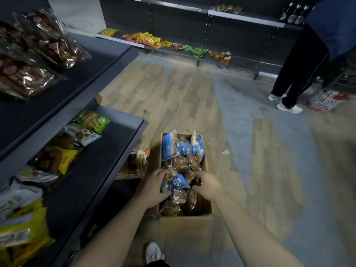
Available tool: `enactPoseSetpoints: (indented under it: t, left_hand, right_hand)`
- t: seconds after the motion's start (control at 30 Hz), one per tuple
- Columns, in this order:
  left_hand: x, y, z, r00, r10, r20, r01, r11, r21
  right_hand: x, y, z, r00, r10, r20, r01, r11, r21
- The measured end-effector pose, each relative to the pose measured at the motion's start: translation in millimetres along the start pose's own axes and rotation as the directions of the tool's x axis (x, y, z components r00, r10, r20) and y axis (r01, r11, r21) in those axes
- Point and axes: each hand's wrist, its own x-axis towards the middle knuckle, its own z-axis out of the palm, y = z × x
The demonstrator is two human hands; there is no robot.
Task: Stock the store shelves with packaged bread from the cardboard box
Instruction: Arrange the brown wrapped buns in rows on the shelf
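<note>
Store shelves (100, 157) stand at my left; beside them on the floor (192, 97) sits the cardboard box (185, 225), full of packaged bread (190, 201). My left grip (153, 187) and right grip (208, 185) curl round one blue-labelled bread pack (176, 182) on top.

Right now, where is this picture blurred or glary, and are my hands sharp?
Head view: left hand, right hand and the bread pack look fairly sharp; the floor at right is smeared; glare glints off the brown bags.
</note>
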Motion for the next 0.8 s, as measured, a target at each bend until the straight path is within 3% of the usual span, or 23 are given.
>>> enactPoseSetpoints:
  t: [0.27, 0.43, 0.67, 0.8]
  left_hand:
    - [21.4, -28.7, 66.4, 0.998, 0.036, 0.055, -0.042, 0.994, 0.102]
    - [37.4, -41.6, 92.1, 0.998, 0.06, 0.016, -0.062, 0.976, 0.208]
    - [45.5, -48.2, 110.3, 0.996, 0.09, -0.016, -0.082, 0.957, 0.279]
    - [44.7, -47.4, 110.9, 0.996, 0.086, -0.025, -0.077, 0.963, 0.259]
  right_hand:
    - [35.0, 14.6, 77.9, 0.998, 0.024, 0.065, -0.024, 1.0, -0.001]
    - [54.6, 28.5, 114.2, 0.993, 0.038, 0.115, -0.033, 0.998, -0.044]
    - [65.7, 38.9, 142.8, 0.994, 0.035, 0.105, -0.007, 0.967, -0.256]
    - [66.5, 39.3, 149.2, 0.996, 0.047, 0.07, -0.026, 0.961, -0.275]
